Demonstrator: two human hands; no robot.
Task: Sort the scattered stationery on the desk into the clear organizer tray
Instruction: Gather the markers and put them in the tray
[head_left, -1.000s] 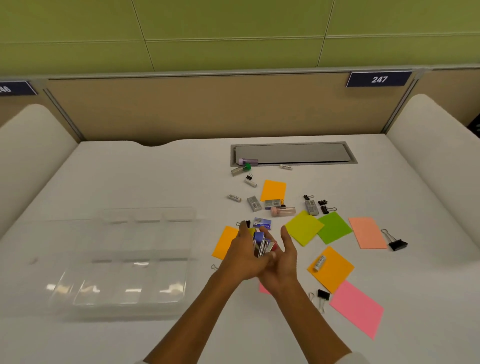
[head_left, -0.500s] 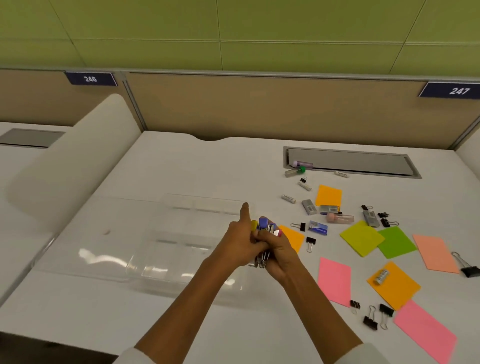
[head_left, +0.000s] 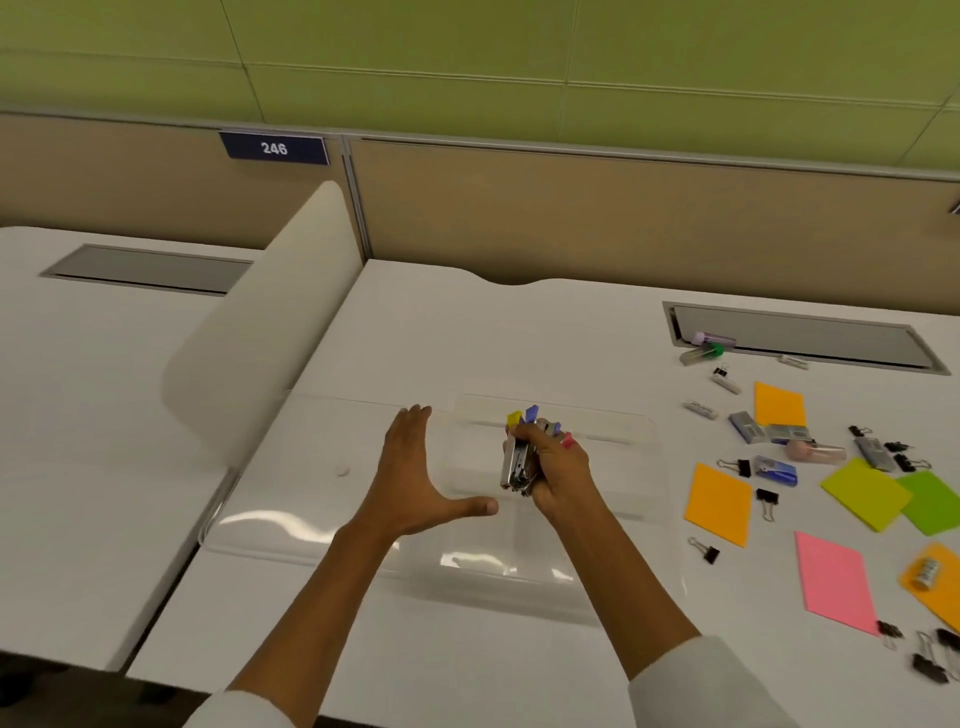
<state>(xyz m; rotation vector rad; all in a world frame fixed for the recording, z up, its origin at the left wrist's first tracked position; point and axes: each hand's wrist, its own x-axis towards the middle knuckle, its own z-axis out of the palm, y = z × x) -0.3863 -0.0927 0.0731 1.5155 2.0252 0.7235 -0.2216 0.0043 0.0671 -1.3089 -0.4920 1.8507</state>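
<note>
My right hand (head_left: 558, 470) grips a bundle of small staplers (head_left: 517, 460) with metal bodies and yellow, blue and red ends, held over the clear organizer tray (head_left: 613, 423). Just left of it, also above the tray, my left hand (head_left: 415, 480) is spread flat and holds nothing. Right of the tray lie sticky notes in orange (head_left: 719, 503), yellow-green (head_left: 865, 493) and pink (head_left: 836, 581), black binder clips (head_left: 768, 499), staple boxes (head_left: 774, 470) and small tubes (head_left: 701, 355).
A curved white divider (head_left: 260, 338) rises left of the tray, at the desk's left edge. A grey cable hatch (head_left: 800, 338) sits at the back right. More binder clips (head_left: 930, 660) lie near the right front edge. A beige partition closes the back.
Both hands carried the staplers leftward from the scattered pile to above the tray. My left hand has let go and spread apart; the right one alone holds the bundle. The view swung left.
</note>
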